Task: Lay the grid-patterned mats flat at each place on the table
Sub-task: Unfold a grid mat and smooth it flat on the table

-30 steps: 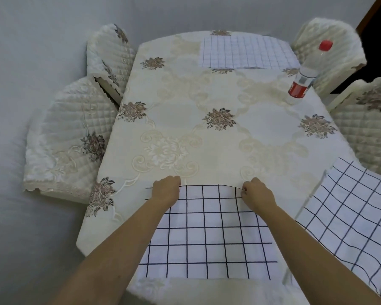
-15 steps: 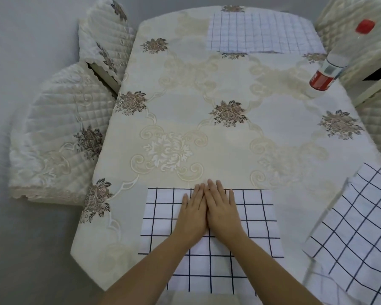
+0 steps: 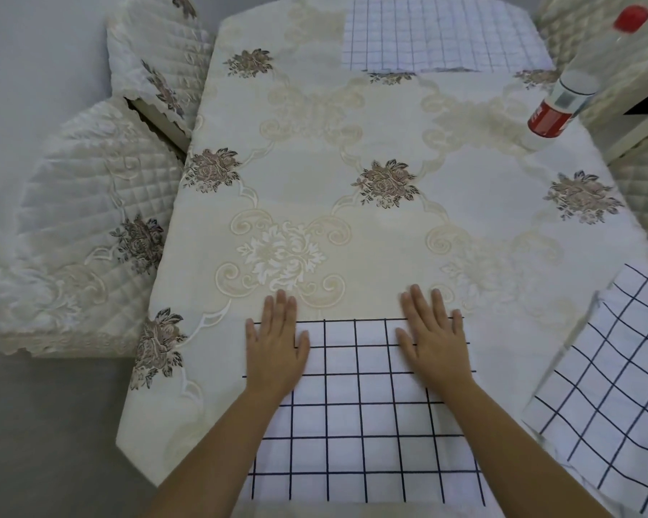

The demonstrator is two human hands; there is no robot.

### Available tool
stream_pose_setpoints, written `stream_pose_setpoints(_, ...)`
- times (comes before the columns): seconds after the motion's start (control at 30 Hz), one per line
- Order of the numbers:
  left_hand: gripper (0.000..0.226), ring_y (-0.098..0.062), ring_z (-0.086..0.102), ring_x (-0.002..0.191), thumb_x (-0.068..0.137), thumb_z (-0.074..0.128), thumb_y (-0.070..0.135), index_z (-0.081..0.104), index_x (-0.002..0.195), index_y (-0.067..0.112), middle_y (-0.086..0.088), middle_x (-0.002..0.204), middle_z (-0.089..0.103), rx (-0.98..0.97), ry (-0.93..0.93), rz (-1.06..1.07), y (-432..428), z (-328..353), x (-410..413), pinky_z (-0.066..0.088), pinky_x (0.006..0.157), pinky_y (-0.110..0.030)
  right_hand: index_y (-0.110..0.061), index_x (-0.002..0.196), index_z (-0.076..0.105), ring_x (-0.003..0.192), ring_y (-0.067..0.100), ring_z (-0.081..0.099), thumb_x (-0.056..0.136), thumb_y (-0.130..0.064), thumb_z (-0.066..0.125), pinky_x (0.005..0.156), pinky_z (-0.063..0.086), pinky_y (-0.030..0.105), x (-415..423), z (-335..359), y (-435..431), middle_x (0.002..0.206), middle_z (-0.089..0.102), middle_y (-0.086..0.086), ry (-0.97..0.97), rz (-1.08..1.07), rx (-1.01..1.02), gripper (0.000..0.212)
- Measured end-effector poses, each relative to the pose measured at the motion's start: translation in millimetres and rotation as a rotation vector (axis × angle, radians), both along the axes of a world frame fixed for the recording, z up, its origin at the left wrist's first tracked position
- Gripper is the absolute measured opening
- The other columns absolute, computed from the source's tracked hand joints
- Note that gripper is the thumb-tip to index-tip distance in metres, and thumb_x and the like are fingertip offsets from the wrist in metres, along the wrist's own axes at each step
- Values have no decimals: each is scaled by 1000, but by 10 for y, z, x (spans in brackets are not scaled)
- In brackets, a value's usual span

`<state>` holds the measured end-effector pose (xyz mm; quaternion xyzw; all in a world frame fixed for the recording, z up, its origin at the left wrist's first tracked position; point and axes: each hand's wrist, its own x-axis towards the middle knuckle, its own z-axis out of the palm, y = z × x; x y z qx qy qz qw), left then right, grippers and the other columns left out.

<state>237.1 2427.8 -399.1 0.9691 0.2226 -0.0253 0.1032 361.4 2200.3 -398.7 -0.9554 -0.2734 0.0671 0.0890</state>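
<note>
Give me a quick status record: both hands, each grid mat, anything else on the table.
near mat: lies flat at near edge
right mat: at right edge, wavy, not flat
far mat: flat at far end
left hand: open, flat on near mat, far left corner
right hand: open, flat on near mat, far right corner
bottle: red-capped, stands far right on table

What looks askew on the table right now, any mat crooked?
The mat at the right edge lies skewed: its grid runs diagonally, its lines bend, and its left edge looks rumpled. The near mat under the left hand and right hand sits square; the far mat too.
</note>
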Motion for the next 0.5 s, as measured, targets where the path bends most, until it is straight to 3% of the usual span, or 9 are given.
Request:
stream_pose_setpoints(0.07,64,-27,26,138,88,23,39,30,143,7,-10,151,26,-8,-2,54,154,5,-69,29,101,-59,-20,146,22,141,23,13,93,-52,12,106,24,55,66,36,-140,153,17,-3,15,-37,-22,63)
stream_pose_setpoints(0.17,64,-28,25,139,88,20,37,30,142,5,-9,151,23,-2,-15,85,324,-3,-149,27,102,-62,-16,145,25,140,29,20,91,-42,17,105,24,59,125,81,-244,152,16,-1,23,-113,-3,61)
stream_pose_setpoints(0.3,62,-34,19,139,87,25,32,33,138,-3,-21,148,28,103,-43,103,198,59,-101,7,109,-57,0,133,45,126,39,44,89,-28,26,96,25,69,50,115,-103,140,45,16,-34,-203,-18,55)
stream_pose_setpoints(0.43,56,-29,25,133,81,34,25,44,131,1,-17,140,44,106,-39,-159,-522,164,168,21,106,-55,-4,132,41,123,34,49,83,-26,33,90,38,64,-318,176,407,136,50,14,-31,-10,5,54)
stream_pose_setpoints(0.5,61,-25,25,133,78,44,30,40,133,3,-13,141,45,66,15,-189,-785,134,215,20,107,-51,-7,131,40,124,32,48,81,-26,35,86,47,59,-527,146,582,137,50,11,37,83,4,53)
